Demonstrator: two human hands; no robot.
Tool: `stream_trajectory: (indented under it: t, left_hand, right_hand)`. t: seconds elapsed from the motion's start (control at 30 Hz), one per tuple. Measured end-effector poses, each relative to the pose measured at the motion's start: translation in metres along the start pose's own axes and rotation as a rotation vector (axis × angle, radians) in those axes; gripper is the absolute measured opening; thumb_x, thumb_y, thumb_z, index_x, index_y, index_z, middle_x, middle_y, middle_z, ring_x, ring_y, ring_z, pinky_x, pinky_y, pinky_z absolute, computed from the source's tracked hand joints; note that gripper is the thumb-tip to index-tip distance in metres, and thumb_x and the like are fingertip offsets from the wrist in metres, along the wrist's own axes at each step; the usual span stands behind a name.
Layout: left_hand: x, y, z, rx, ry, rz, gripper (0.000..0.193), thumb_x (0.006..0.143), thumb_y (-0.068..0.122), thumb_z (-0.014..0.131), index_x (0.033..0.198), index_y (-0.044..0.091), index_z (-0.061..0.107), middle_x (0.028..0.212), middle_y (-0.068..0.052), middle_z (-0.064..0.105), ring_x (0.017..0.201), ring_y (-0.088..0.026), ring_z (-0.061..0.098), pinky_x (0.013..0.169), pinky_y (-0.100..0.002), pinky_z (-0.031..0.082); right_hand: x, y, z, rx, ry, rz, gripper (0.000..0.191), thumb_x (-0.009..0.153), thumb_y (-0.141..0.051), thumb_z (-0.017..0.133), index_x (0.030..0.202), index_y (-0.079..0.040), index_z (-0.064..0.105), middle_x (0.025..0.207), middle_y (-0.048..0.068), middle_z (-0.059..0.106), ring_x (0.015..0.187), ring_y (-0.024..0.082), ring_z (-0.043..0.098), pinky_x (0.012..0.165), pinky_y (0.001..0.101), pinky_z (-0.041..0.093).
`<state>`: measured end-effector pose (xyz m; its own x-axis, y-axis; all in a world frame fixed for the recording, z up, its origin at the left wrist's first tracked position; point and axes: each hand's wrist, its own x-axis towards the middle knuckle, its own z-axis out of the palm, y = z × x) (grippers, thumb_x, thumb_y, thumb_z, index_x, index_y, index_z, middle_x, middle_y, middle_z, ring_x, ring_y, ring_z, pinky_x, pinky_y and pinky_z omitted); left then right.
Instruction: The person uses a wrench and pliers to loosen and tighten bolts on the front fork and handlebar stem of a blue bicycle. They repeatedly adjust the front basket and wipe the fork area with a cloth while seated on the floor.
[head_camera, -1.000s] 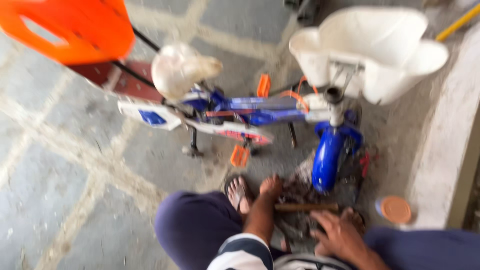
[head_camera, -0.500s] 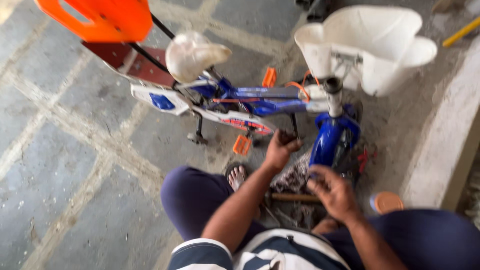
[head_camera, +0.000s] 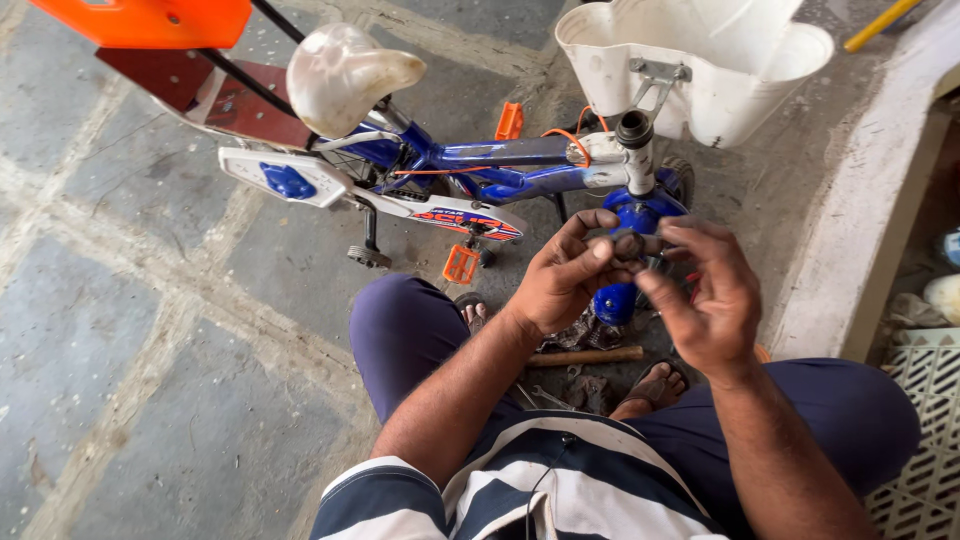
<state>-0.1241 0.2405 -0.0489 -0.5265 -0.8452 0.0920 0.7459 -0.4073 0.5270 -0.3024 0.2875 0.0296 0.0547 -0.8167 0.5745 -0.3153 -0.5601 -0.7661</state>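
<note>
Both hands hold a small dark part over the little blue bike.
The left hand (head_camera: 565, 285) and right hand (head_camera: 705, 295) pinch the small part (head_camera: 630, 245) together, just below the open steering tube (head_camera: 634, 130); it likely needs lining up there next.

Left hand (head_camera: 562, 275) and right hand (head_camera: 706, 297) raised, fingertips meeting.

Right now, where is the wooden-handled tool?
The wooden-handled tool lies on the ground between the person's feet, below the left hand and the blue bicycle.
</note>
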Motion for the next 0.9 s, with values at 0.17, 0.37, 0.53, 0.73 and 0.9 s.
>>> stream_trajectory:
  t: [0.17, 0.37, 0.53, 0.73, 0.9]
  left_hand:
    - [0.017, 0.012, 0.015, 0.423, -0.032, -0.020, 0.049, 0.103, 0.021, 0.072, 0.139, 0.004, 0.043, 0.124, -0.017, 0.067, 0.116, -0.023, 0.064, 0.102, -0.040, 0.053]
    - [0.073, 0.079, 0.016, 1.454, 0.127, 0.005, 0.050, 0.093, 0.041, 0.071, 0.127, 0.006, 0.060, 0.115, -0.012, 0.075, 0.110, -0.027, 0.073, 0.096, -0.040, 0.057]
    - [0.085, 0.098, -0.029, 1.906, 0.401, 0.349, 0.073, 0.078, 0.040, 0.086, 0.134, 0.004, 0.054, 0.129, -0.020, 0.056, 0.125, -0.041, 0.051, 0.107, -0.053, 0.040]
    - [0.082, 0.102, -0.084, 2.140, 0.318, 0.309, 0.103, 0.064, 0.034, 0.090, 0.148, 0.001, 0.040, 0.137, -0.020, 0.050, 0.132, -0.042, 0.044, 0.110, -0.058, 0.036]
    - [0.083, 0.104, -0.098, 2.120, 0.315, 0.268, 0.098, 0.068, 0.031, 0.090, 0.147, 0.002, 0.039, 0.137, -0.020, 0.050, 0.134, -0.043, 0.043, 0.111, -0.059, 0.035]
  right_hand:
    - [0.005, 0.003, -0.001, -0.474, -0.053, -0.181, 0.043, 0.087, -0.007, 0.083, 0.126, -0.007, 0.067, 0.122, 0.009, 0.069, 0.109, 0.025, 0.066, 0.094, 0.0368, 0.057]
    - [0.029, 0.041, -0.005, 0.027, 0.093, 0.226, 0.028, 0.101, -0.021, 0.075, 0.128, -0.012, 0.070, 0.105, 0.003, 0.070, 0.070, 0.000, 0.055, 0.055, 0.0161, 0.046]
    - [0.090, 0.074, -0.009, -0.267, -0.130, 0.146, 0.017, 0.103, -0.022, 0.076, 0.116, -0.011, 0.071, 0.103, 0.007, 0.073, 0.066, 0.004, 0.061, 0.051, 0.0177, 0.049]
    - [0.164, 0.070, 0.016, -0.776, -0.489, -0.184, 0.030, 0.092, -0.018, 0.083, 0.117, -0.006, 0.071, 0.116, 0.013, 0.075, 0.112, 0.028, 0.071, 0.105, 0.0441, 0.054]
    - [0.202, 0.058, 0.040, -0.837, -0.783, -0.183, 0.044, 0.083, -0.007, 0.077, 0.127, -0.009, 0.073, 0.119, 0.011, 0.071, 0.106, 0.029, 0.070, 0.099, 0.0420, 0.056]
